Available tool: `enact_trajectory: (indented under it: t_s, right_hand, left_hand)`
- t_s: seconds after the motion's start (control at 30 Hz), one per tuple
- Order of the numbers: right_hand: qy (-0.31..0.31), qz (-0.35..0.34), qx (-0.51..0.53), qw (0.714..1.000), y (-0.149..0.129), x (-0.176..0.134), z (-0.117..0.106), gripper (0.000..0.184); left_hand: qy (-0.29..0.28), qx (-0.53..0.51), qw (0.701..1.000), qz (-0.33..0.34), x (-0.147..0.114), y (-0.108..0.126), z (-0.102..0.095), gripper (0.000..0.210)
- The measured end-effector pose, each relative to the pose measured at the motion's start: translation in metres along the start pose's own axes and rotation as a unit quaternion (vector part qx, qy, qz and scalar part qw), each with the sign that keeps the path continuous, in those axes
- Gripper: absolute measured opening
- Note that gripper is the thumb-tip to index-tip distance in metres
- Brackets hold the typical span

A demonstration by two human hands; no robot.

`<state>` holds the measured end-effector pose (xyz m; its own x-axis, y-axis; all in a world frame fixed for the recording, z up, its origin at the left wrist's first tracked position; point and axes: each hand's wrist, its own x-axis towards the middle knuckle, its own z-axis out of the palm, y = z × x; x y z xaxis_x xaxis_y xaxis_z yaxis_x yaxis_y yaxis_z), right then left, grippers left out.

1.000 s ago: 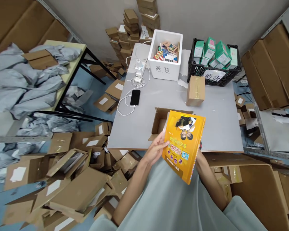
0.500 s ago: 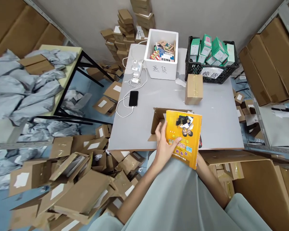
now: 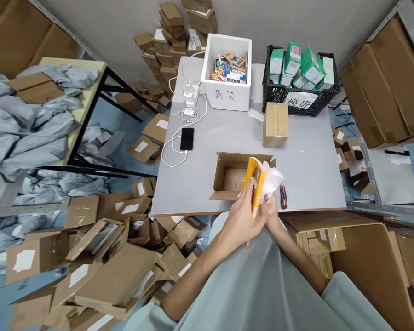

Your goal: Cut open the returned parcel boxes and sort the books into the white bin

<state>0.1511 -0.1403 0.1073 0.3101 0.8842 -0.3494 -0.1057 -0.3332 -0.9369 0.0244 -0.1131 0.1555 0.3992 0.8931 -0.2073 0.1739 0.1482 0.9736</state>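
Observation:
My left hand [image 3: 243, 216] is closed around a yellow book [image 3: 258, 186], held tilted and nearly edge-on above the table's front edge. Its fingers press on the cover. My right hand [image 3: 271, 211] is closed at the bottom of a crumpled white sheet of paper [image 3: 272, 180] beside the book; whether these fingers also touch the book is hidden. Just behind the book stands an open cardboard box [image 3: 224, 177], its visible inside bare. A red and black box cutter [image 3: 283, 196] lies to the right of my right hand.
On the table [image 3: 207, 138] are a closed carton [image 3: 275, 125], a phone [image 3: 186, 139] with its cable, a white foam box [image 3: 227, 97] of books and a black crate [image 3: 298, 99] of green boxes. Cardboard boxes [image 3: 124, 271] cover the floor at left; a large carton [image 3: 362, 262] stands at right.
The book has turned from cover-up to nearly edge-on. White paper now shows beside it, with my right hand on it. More of the open box and the box cutter have come into sight.

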Motion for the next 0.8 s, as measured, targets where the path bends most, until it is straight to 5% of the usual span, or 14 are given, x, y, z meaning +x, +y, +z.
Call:
enact_trajectory:
  t_s: [0.1,0.27,0.47,0.53,0.63,0.8]
  right_hand:
    - [0.034,-0.012,0.004,0.999,0.003,0.007,-0.005,0.040]
    - [0.076,-0.012,0.031,0.997,-0.013,0.024,-0.022,0.048]
    - [0.216,-0.211,-0.059,0.951,-0.058,0.038,-0.043,0.039]
    - [0.169,-0.239,-0.142,0.946,-0.060,0.050,-0.041,0.027]
    - [-0.006,-0.257,-0.298,0.919,-0.043,0.077,-0.025,0.016]
    - [-0.250,-0.184,-0.559,0.769,-0.003,0.119,0.016,0.031]
  left_hand:
    - [-0.003,-0.083,0.995,-0.059,0.005,-0.002,-0.022,0.048]
    - [0.105,-0.308,0.927,-0.185,0.005,-0.014,-0.055,0.057]
    - [0.286,-0.343,0.887,-0.114,-0.003,-0.020,-0.082,0.063]
    - [0.330,-0.330,0.879,-0.094,-0.007,-0.020,-0.089,0.058]
    - [0.358,-0.316,0.875,-0.075,-0.015,-0.017,-0.096,0.058]
    - [0.363,-0.310,0.877,-0.058,-0.027,-0.010,-0.095,0.064]
